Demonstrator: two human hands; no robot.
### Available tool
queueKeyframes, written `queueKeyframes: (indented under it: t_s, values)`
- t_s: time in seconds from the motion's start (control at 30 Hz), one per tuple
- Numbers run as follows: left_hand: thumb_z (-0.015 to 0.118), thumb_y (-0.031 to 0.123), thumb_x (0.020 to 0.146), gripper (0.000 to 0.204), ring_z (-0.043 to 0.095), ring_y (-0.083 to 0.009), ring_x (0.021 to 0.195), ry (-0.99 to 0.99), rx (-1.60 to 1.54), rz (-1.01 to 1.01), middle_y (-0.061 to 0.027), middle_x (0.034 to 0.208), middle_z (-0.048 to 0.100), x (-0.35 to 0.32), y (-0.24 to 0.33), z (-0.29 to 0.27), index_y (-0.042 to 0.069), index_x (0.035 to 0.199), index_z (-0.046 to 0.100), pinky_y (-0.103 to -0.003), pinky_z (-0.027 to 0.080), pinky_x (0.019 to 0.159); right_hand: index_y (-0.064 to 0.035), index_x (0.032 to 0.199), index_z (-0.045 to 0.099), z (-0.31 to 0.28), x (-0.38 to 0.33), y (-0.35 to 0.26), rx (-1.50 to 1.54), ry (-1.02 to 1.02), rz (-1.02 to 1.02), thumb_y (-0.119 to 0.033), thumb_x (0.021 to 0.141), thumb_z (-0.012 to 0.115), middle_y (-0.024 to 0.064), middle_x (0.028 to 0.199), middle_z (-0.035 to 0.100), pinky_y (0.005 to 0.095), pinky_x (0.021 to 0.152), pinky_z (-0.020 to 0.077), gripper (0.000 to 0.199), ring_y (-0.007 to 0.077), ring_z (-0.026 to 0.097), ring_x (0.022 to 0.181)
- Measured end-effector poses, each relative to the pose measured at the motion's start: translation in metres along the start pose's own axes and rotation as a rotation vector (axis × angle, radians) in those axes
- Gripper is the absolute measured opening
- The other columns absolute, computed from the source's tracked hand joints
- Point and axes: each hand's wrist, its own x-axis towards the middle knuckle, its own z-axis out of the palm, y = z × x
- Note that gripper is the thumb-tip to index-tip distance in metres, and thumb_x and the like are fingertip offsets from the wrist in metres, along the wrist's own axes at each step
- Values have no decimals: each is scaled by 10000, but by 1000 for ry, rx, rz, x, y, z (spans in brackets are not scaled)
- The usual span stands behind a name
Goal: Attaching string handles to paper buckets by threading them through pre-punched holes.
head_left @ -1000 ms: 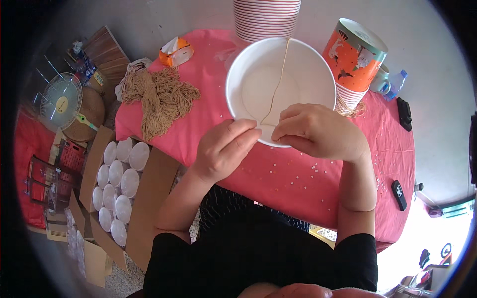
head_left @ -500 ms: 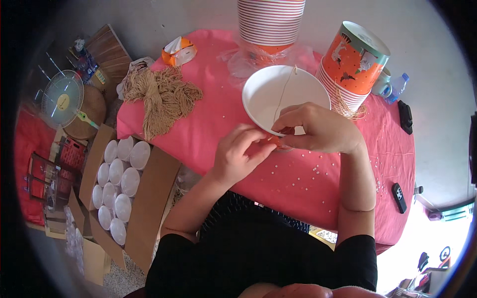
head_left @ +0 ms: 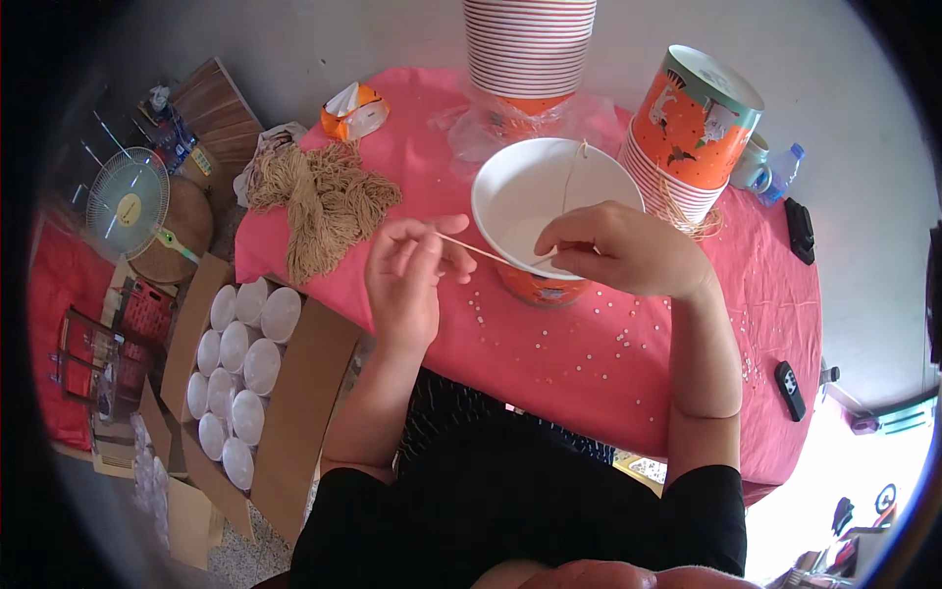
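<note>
L hand (head_left: 407, 280) & R hand (head_left: 618, 250) fingers pinched shut on string (head_left: 481, 251) at paper bucket (head_left: 535, 191) rim.

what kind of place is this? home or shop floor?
Probably a small home or backyard craft workspace: a pink-clothed table, tall stacked paper buckets, a twine bundle, and a cardboard box of finished white buckets on the concrete floor.

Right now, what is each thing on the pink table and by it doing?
Paper bucket: upright, open, white inside.
String: pulled taut between left hand and right hand.
Stack of buckets: nested, tilted.
Striped cup stack: upright.
Twine bundle: loose heap.
Cardboard box: open, holding white cups.
</note>
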Motion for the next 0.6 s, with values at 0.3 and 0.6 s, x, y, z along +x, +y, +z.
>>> queueKeyframes:
  t_s: [0.3,0.6]
  values:
    - [614,87,954,206,510,-54,559,-181,100,-239,-86,846,667,12,7,7,25,1146,573,-188,383,461,-22,886,665,-1,-2,-16,-236,240,-58,-31,792,675,96,805,649,350,662,501,95,276,643,756]
    - [656,98,928,145,521,-43,564,-293,340,-316,-57,792,684,3,12,24,-11,1024,653,-183,393,474,-29,868,673,4,0,-33,-154,310,-249,-9,765,709,81,774,632,347,592,491,111,260,635,690]
